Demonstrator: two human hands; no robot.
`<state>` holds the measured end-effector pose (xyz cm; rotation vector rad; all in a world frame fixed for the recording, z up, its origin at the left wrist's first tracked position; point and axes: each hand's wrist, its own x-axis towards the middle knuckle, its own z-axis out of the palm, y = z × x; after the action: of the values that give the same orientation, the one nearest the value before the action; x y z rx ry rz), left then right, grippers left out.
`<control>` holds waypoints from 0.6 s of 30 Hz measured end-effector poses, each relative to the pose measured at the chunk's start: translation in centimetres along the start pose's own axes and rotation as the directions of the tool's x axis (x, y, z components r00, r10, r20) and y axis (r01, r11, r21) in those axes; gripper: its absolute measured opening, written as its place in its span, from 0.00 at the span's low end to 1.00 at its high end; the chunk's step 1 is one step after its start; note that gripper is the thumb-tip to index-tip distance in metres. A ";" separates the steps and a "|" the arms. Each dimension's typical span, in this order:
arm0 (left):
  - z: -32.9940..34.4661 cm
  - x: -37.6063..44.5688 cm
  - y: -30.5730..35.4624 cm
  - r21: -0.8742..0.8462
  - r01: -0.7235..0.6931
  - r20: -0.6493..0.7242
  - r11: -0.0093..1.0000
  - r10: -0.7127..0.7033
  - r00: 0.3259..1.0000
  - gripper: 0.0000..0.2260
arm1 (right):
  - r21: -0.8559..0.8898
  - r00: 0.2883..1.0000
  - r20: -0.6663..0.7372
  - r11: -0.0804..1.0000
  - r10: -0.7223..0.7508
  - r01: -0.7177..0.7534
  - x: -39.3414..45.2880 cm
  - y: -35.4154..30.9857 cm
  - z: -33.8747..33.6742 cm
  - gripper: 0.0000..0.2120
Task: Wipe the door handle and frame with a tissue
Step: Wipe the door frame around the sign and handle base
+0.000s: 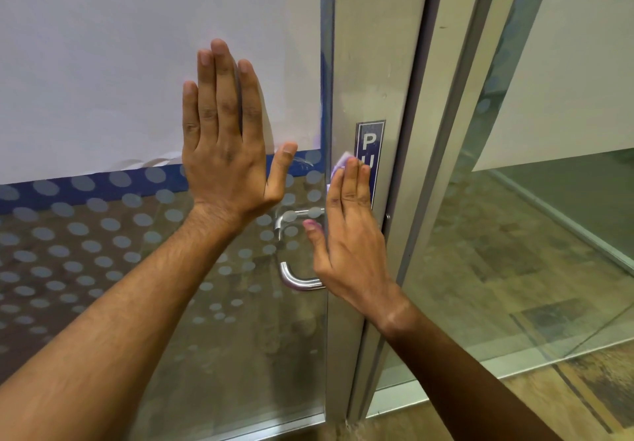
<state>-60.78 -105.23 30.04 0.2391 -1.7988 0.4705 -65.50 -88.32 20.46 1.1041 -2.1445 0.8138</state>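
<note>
A glass door with a grey metal frame (377, 46) fills the view. Its curved steel handle (291, 281) sits at mid height, partly hidden behind my right hand. My left hand (223, 152) lies flat on the frosted glass panel (103, 63), fingers spread, holding nothing. My right hand (350, 227) presses a small white tissue (341, 161) flat against the frame, just above the handle. Only the tissue's top edge shows past my fingertips. A blue sign (370, 138) on the frame is partly covered by my fingers.
The lower door glass carries a pattern of grey dots (85, 252) and a blue band. To the right stands a fixed glass panel (549, 234) with a metal post (456, 131). Wooden floor (535, 406) shows at the bottom right.
</note>
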 end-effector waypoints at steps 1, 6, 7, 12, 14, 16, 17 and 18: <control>0.0 0.0 0.0 -0.002 0.000 -0.003 1.000 0.000 1.000 0.37 | -0.006 1.000 0.004 1.000 0.002 -0.002 -0.1 0.0 0.1 0.36; 0.1 0.0 0.0 -0.003 0.004 -0.012 1.000 -0.004 1.000 0.37 | -0.104 0.986 0.169 0.994 0.007 0.010 -3.9 0.9 0.8 0.36; 0.1 0.0 0.0 -0.003 0.004 -0.011 1.000 -0.004 1.000 0.37 | -0.100 0.984 0.173 0.995 0.036 -0.019 -4.4 1.0 0.9 0.36; 0.1 -0.1 0.0 -0.012 -0.003 -0.005 1.000 0.003 1.000 0.37 | 0.010 0.972 0.099 0.977 0.211 -0.213 -5.3 0.5 1.4 0.39; 0.1 -0.1 -0.1 -0.008 -0.005 -0.004 1.000 0.005 1.000 0.37 | 0.043 0.962 0.080 0.963 0.262 -0.266 -5.0 0.2 1.6 0.40; 0.2 -0.1 -0.1 -0.012 -0.006 -0.008 1.000 0.006 1.000 0.37 | 0.092 0.952 0.044 0.948 0.302 -0.305 -4.2 -0.2 1.6 0.41; 0.2 -0.1 -0.1 -0.011 -0.005 -0.010 1.000 0.005 1.000 0.37 | 0.111 0.952 0.016 0.946 0.306 -0.306 -3.6 -0.3 1.5 0.42; 0.2 -0.1 -0.1 -0.008 -0.006 -0.011 1.000 0.006 1.000 0.37 | 0.120 0.954 -0.015 0.948 0.299 -0.295 -2.8 -0.4 1.4 0.42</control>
<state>-60.89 -105.39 29.90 0.2254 -1.7908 0.4675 -64.09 -88.13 17.64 0.8250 -2.2921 1.0978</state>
